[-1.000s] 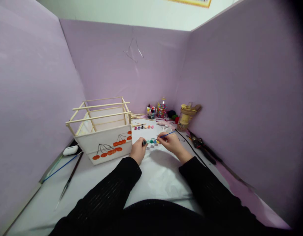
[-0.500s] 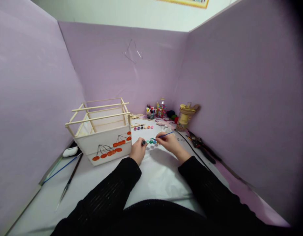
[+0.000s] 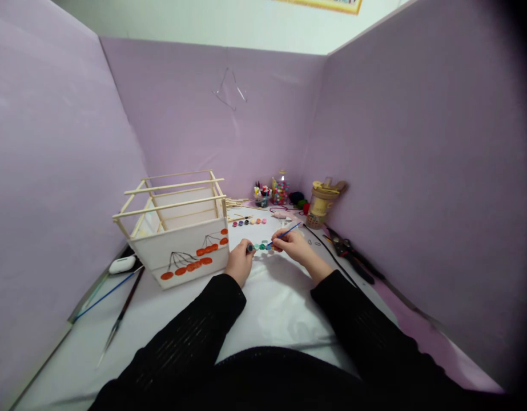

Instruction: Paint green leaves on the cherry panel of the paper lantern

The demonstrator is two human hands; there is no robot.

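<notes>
Our left hand (image 3: 240, 262) is closed on the dark end of a strip of paint pots (image 3: 262, 247), held just beside the white box (image 3: 190, 269). Our right hand (image 3: 290, 245) pinches a thin blue brush (image 3: 292, 228) near the pots. If our left grip tilts, any open pot could spill onto the table (image 3: 280, 302); a careless brush swing could smear the box.

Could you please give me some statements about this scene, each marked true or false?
The right hand holds a blue-handled brush. True.
The left hand is empty. False: it holds the end of a row of small coloured pots.
The circles painted on the stick-framed box are green. False: they are orange-red.
Black-handled pliers lie right of both hands. True.
The white case is right of the box. False: it is left.
</notes>
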